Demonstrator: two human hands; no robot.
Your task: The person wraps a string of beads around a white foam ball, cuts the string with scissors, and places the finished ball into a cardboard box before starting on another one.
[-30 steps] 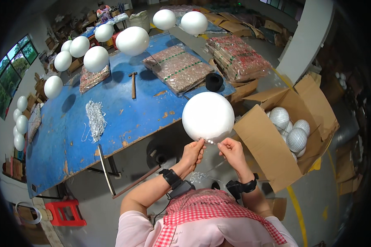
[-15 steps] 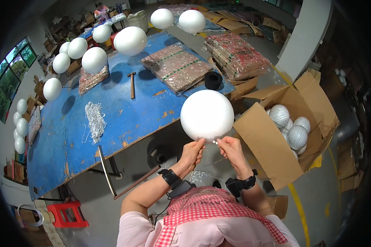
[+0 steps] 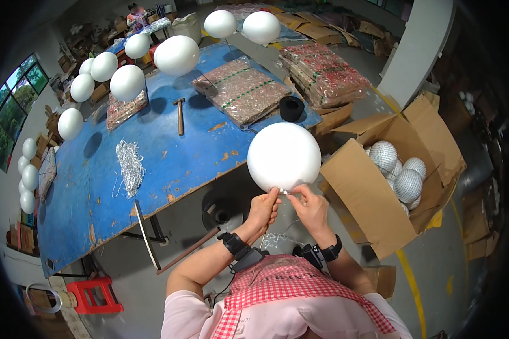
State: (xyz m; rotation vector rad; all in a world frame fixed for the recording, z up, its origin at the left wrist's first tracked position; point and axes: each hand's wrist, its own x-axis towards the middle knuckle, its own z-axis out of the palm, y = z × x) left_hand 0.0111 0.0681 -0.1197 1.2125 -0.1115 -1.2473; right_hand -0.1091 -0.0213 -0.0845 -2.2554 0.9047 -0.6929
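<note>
A large smooth white ball [image 3: 284, 157] is held up before me, just off the table's near edge. Closed at its underside, my left hand [image 3: 260, 213] grips a thin stick, which shows below the fist. With thumb and forefinger, my right hand [image 3: 311, 210] pinches a thin silver-white beaded strand [image 3: 283, 192] against the bottom of the ball. The two hands' fingertips are close together there. Below them, loose silver strand hangs against the floor. How the strand is fixed to the ball is too small to tell.
The blue table [image 3: 175, 164] bears a hammer [image 3: 180, 117], a silver strand bundle [image 3: 130, 166], a black roll [image 3: 292, 108] and wrapped packs [image 3: 240, 90]. White balls on sticks [image 3: 177, 55] stand along its far side. At right, a carton [image 3: 373, 198] holds silver-covered balls [image 3: 408, 185]. A red stool [image 3: 96, 295] stands left.
My right hand has moved slightly left, bringing the pinched strand in closer to my left fingertips beneath the ball. The left hand and the ball stay nearly in place.
</note>
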